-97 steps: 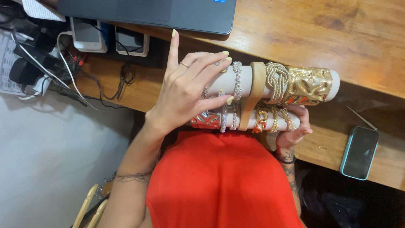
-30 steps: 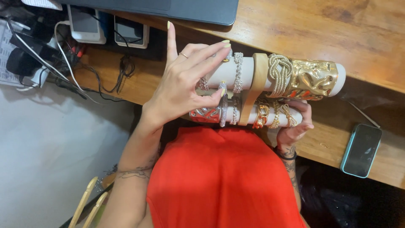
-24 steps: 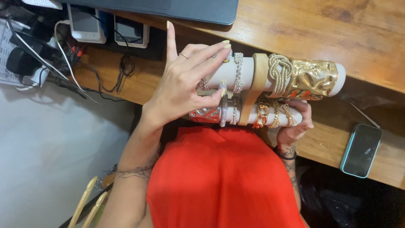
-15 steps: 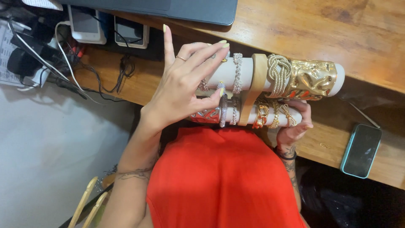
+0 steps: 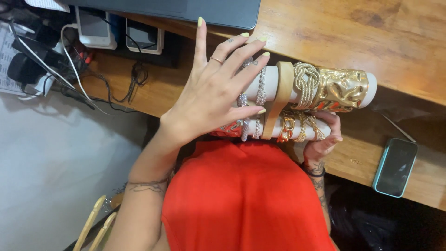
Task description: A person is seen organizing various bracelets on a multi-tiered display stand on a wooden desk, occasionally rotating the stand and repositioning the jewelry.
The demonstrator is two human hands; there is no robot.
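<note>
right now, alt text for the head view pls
A left hand lies spread over a white two-bar bracelet stand loaded with gold and crystal bangles; the right hand holds it from below, against an orange garment beside a wooden desk.

Red sleeveless top, yellow-green nail polish, thin ring, forearm and wrist tattoos
</note>
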